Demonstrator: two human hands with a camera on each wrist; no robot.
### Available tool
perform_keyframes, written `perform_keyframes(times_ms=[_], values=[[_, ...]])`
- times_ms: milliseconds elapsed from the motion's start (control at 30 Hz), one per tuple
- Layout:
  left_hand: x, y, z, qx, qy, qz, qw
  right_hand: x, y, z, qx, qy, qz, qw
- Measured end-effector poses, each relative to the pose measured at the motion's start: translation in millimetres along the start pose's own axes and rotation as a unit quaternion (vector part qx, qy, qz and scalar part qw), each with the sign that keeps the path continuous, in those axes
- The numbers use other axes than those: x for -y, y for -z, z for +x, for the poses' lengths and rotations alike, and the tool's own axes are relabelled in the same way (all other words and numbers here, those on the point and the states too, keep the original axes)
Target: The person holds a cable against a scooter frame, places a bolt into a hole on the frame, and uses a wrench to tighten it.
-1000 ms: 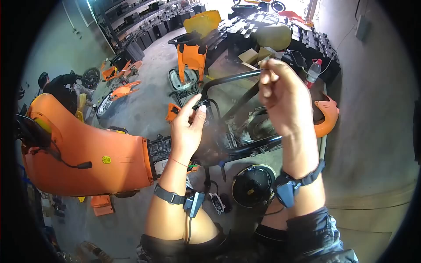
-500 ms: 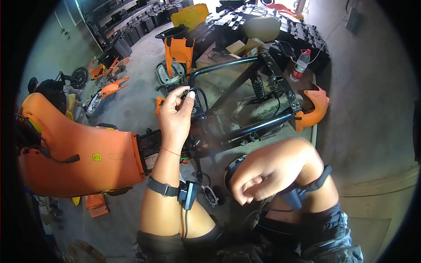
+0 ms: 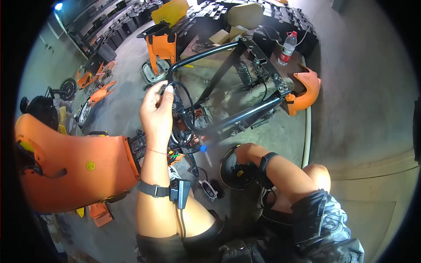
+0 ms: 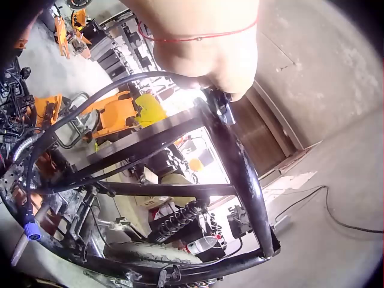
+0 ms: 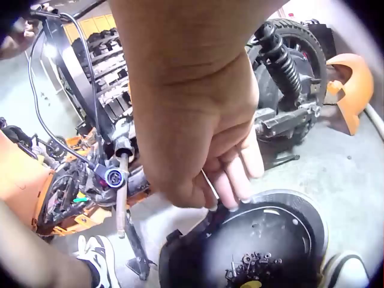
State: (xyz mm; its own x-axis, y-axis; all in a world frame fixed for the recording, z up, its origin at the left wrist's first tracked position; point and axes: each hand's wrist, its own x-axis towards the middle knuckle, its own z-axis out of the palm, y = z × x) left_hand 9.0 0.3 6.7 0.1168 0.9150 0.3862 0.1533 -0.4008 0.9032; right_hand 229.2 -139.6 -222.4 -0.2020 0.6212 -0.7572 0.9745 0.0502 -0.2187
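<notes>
Screws (image 5: 251, 262) lie loose in the bottom of the black bowl (image 5: 270, 225), beside a yellow patch (image 5: 251, 284). Right hand (image 5: 201, 135): fingers relaxed, reaching down at the bowl, grip unclosed. Left hand (image 3: 157, 111): thumb and forefinger narrowly spaced at the black cable (image 3: 187, 92); contact appears likely, but the hold cannot be told. Open cardboard box (image 3: 237, 32): near the bottle (image 3: 287, 50).

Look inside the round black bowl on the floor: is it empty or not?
Not empty: a little pile of small metal screws lies at the bottom of the bowl, under the right hand.
</notes>
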Motion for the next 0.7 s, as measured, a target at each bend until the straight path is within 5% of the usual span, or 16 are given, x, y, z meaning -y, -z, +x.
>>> perform_keyframes(times_ms=[267,433,700], values=[[-2,6,-4,0.020,0.026,0.008,0.999,-23,-22,23,-0.230,-0.091,0.119,0.961],[-9,10,-3,0.005,0.029,0.118,0.993,-86,-37,23,-0.199,-0.169,0.183,0.948],[-20,19,-14,0.013,0.086,0.080,0.993,-175,-99,108,-0.249,-0.267,0.295,0.883]])
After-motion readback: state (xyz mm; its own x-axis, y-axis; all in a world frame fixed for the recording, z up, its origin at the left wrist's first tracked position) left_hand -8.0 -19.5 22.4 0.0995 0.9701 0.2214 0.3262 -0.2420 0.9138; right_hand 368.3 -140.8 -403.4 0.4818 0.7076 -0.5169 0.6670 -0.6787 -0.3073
